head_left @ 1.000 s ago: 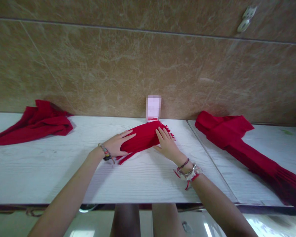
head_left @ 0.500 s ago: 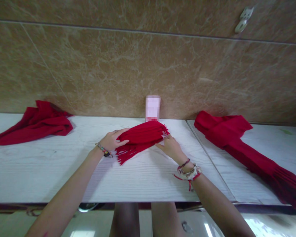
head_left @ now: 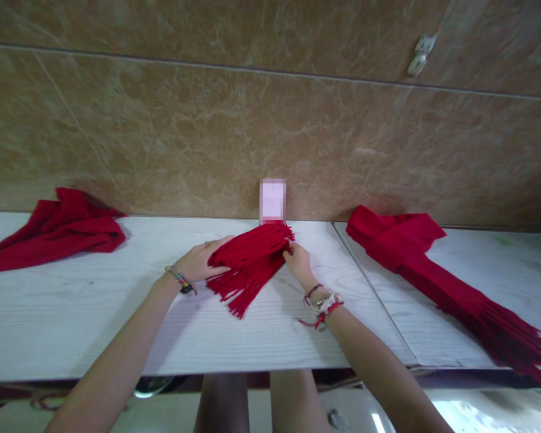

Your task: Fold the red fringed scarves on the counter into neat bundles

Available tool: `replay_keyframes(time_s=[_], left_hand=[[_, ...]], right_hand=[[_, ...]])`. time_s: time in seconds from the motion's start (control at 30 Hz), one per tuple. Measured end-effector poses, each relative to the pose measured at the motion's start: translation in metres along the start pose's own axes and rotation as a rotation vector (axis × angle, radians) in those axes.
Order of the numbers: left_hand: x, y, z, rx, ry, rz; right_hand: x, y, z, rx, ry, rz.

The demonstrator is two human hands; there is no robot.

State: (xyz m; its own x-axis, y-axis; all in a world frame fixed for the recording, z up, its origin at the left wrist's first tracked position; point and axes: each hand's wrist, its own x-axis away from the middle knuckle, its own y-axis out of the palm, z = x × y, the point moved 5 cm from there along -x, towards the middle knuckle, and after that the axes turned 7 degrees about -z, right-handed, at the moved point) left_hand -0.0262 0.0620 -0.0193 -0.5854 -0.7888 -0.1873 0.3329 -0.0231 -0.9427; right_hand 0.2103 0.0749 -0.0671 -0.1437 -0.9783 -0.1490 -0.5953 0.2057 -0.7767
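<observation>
A folded red scarf (head_left: pixel 251 260) with a fringe lies on the white table (head_left: pixel 94 313), right in front of me near the wall. My left hand (head_left: pixel 202 262) grips its left edge, fingers curled onto the cloth. At the scarf's right side my right hand (head_left: pixel 297 263) pinches the fabric near the top corner. The fringe hangs toward me between the two hands. Both wrists wear bracelets.
A crumpled red cloth (head_left: pixel 58 228) sits at the far left of the table. A long red scarf (head_left: pixel 433 270) stretches across a second table top at the right. A small blurred card (head_left: pixel 273 201) leans on the brown marble wall (head_left: pixel 270 120). My knees show below the table edge.
Both hands went from lying flat on the scarf to gripping its sides. The scarf is bunched narrower and its fringe now spreads toward me. The view shifted slightly right.
</observation>
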Motion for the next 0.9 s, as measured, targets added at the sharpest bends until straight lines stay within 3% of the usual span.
replay_keyframes(time_s=[0.13, 0.3, 0.43, 0.53, 0.7, 0.83, 0.9], left_hand=[[-0.001, 0.001, -0.004, 0.003, -0.042, 0.052], [0.0, 0.0, -0.016, 0.033, -0.114, 0.152], [0.003, -0.005, -0.025, 0.077, -0.151, 0.16], [0.005, -0.008, -0.026, 0.089, -0.141, 0.108], [0.012, -0.013, -0.024, 0.054, -0.103, 0.037], [0.024, -0.014, -0.023, 0.012, -0.075, -0.008], [0.033, -0.012, -0.022, -0.007, -0.036, -0.036]], right_hand=[[-0.001, 0.0, 0.0, -0.027, -0.005, 0.042], [-0.003, -0.002, -0.003, 0.021, -0.08, 0.001], [-0.004, -0.033, 0.008, 0.039, -0.083, 0.097], [-0.003, -0.061, 0.01, 0.106, -0.216, 0.162], [0.021, -0.083, 0.004, 0.317, -0.541, 0.057], [0.059, -0.074, 0.013, 0.455, -0.757, -0.157], [0.075, -0.067, 0.024, 0.496, -0.764, -0.222]])
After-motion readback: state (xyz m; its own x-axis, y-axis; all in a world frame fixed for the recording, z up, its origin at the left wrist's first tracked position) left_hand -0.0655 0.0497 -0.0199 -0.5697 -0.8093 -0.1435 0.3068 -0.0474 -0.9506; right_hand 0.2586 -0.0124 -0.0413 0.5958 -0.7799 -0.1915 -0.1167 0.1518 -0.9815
